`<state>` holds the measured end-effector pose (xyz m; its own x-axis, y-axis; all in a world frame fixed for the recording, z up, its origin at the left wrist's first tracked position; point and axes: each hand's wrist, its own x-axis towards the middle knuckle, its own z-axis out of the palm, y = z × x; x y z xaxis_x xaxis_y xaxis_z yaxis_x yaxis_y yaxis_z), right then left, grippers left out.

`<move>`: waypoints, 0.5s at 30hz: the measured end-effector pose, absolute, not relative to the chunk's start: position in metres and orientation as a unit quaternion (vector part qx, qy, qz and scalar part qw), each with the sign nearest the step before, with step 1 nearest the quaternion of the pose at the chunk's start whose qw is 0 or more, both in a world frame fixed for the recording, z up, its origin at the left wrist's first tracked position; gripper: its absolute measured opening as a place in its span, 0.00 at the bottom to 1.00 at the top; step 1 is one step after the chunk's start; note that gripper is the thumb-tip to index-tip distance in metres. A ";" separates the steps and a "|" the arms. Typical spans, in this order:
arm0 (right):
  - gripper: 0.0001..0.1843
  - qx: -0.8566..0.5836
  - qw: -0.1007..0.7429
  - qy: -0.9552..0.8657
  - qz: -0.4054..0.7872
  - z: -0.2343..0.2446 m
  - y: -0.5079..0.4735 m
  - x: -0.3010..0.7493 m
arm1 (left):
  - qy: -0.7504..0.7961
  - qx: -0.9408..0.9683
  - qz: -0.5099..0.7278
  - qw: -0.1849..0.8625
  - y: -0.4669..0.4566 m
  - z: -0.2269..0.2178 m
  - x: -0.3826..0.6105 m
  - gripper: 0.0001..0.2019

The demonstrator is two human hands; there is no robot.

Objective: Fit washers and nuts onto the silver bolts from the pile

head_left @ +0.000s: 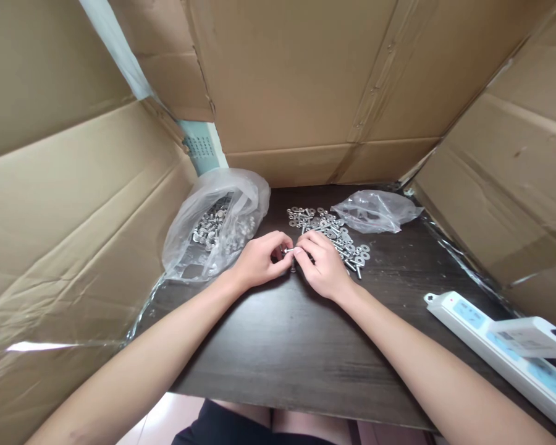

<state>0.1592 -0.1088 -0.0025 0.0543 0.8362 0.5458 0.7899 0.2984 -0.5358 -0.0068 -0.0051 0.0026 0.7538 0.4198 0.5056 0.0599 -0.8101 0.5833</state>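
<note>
Near the middle of the dark table, my left hand (265,258) and my right hand (322,262) meet fingertip to fingertip. Between them is a small silver bolt (288,250), pinched by the fingers of both hands. Its ends are partly covered by my fingers, so I cannot tell what is fitted on it. Just behind and beside my right hand lies a loose pile of bolts and washers (347,245). To the left of my left hand, a clear plastic bag (254,191) lies with its mouth open, and several round metal fasteners (209,227) show inside.
A second, flattened plastic bag (380,210) lies at the back right. On the right edge a white power strip (475,330) has a white adapter (528,337) plugged in. Cardboard walls (306,80) close off the back and both sides of the dark table (296,352).
</note>
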 end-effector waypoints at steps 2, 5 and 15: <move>0.14 -0.597 0.413 -0.687 0.024 -0.002 -0.109 0.159 | 0.134 0.895 0.326 0.273 -0.005 0.002 -0.007 0.03; 0.12 -0.603 0.403 -0.688 0.021 -0.001 -0.110 0.159 | 0.134 0.896 0.330 0.267 -0.004 0.002 -0.007 0.03; 0.07 -0.586 0.416 -0.695 0.011 -0.001 -0.110 0.159 | 0.134 0.897 0.328 0.264 -0.005 0.003 -0.007 0.03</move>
